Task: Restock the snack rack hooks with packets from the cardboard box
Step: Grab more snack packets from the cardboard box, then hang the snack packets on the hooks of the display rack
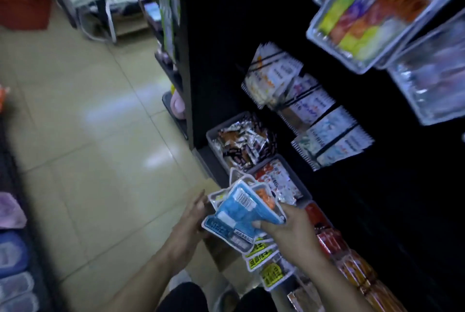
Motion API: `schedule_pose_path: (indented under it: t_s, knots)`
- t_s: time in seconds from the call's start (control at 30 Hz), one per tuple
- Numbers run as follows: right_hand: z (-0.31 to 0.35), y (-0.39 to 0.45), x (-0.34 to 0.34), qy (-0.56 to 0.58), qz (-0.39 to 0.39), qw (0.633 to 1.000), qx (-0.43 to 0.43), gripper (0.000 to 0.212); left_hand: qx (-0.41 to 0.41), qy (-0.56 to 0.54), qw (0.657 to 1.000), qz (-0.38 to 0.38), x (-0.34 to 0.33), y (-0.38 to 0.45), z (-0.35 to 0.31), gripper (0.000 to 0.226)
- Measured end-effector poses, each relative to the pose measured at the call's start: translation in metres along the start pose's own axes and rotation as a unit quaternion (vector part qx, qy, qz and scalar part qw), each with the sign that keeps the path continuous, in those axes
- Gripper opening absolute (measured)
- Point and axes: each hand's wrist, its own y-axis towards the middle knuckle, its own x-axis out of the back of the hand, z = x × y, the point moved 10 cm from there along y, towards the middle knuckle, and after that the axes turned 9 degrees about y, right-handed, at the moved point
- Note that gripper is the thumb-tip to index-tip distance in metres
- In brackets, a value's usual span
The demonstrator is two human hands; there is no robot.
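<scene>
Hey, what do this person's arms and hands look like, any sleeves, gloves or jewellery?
Both forearms are bare as far as the frame shows. The left hand and right hand wear no gloves. No ring, watch or bracelet is visible, though the picture is blurry.

Both forearms are bare from the frame's lower edge to the wrists, with no sleeve in view. The left hand [192, 213] and right hand [289, 226] carry no glove, ring or watch. Dark black trousers [186, 298] cover the legs at the bottom edge.
</scene>
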Motion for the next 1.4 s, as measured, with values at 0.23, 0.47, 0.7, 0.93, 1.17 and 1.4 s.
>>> schedule_pose_path:
  t_s: [0.23,0.47,0.7,0.93,1.17,1.4]
  knots:
    - [0.062,-0.061,0.050,0.218,-0.032,0.975,-0.033,0.044,-0.112,-0.061,0.975,0.180,-0.085,-0.079,-0.128,0.119]
    - [0.093,-0.084,0.082,0.284,-0.031,0.958,-0.010,0.020,-0.123,0.051,0.990,0.044,-0.125,-0.091,-0.164,0.078]
    - [0.086,-0.086,0.097,0.305,-0.008,0.952,-0.016,0.058,-0.067,0.077,0.992,0.073,-0.150,-0.090,-0.173,0.055]
    - [0.086,-0.088,0.090,0.321,0.031,0.946,-0.040,0.046,-0.033,0.100,0.990,0.099,-0.143,-0.079,-0.173,0.071]
    - [0.120,-0.085,0.081,0.333,0.068,0.940,-0.019,0.068,-0.008,0.036,0.996,0.085,-0.117,-0.053,-0.194,0.060]
    - [0.150,-0.082,0.064,0.341,-0.002,0.940,0.014,0.087,0.025,-0.010,0.994,0.105,-0.074,-0.030,-0.229,0.035]
